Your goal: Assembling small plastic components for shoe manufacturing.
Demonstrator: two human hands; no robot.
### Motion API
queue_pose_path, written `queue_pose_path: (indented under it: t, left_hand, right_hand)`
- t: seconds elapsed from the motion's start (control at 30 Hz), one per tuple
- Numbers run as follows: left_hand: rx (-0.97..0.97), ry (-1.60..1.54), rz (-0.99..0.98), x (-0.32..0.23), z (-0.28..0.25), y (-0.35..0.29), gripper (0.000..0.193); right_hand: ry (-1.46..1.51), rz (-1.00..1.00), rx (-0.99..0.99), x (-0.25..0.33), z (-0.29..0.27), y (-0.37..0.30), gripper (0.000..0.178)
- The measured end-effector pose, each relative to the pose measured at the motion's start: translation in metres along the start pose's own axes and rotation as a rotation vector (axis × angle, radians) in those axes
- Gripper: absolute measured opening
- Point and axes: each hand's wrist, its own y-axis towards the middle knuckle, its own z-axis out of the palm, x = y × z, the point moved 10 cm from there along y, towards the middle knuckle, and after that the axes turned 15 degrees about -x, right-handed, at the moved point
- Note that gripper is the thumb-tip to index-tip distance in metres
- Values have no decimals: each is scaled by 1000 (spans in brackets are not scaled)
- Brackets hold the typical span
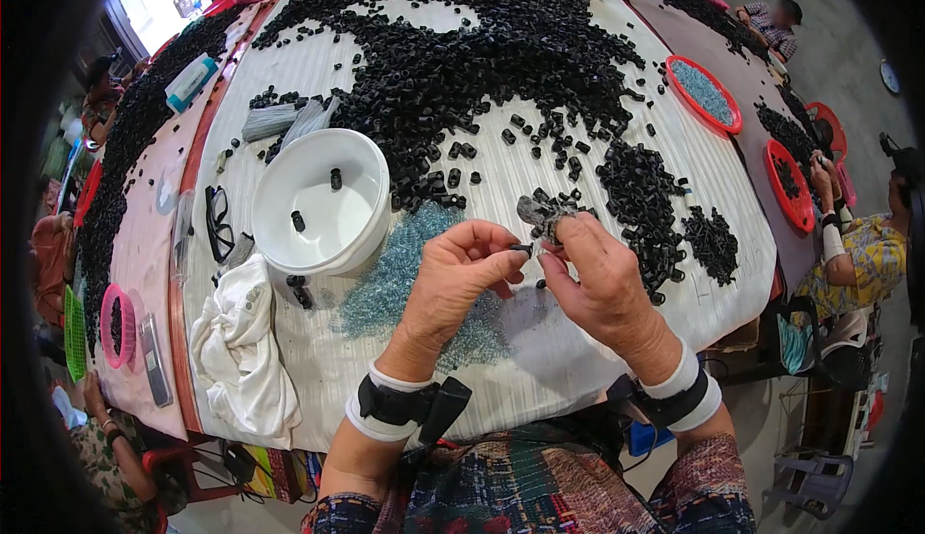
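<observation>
My left hand (451, 272) is closed in a pinch on a small black plastic piece (521, 248), just above the cloth-covered table. Close beside it, my right hand (609, 279) is closed with its fingertips on a dark grey, crumpled bit of material (540, 212); its kind is hard to make out. The fingertips of both hands nearly meet. Under and left of my left hand spreads a heap of small clear bluish pieces (390, 279). Several black cylindrical parts (636, 211) lie beyond and to the right of my right hand.
A white bowl (323, 221) holding two black parts stands at left, near eyeglasses (220, 226) and a white cloth (241, 346). A large black heap (462, 62) covers the far table. A red basket (670, 69) holds bluish pieces. Other people sit at both sides.
</observation>
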Motion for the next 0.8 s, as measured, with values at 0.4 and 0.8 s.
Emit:
queue_pose_path:
  t: [0.4,0.8]
  left_hand:
    - [-21,159,-8,0,3,-5,18]
    - [-19,189,68,-3,5,-3,13]
  right_hand:
    - [-124,-144,110,16,4,2,29]
    - [-85,-144,133,16,12,3,25]
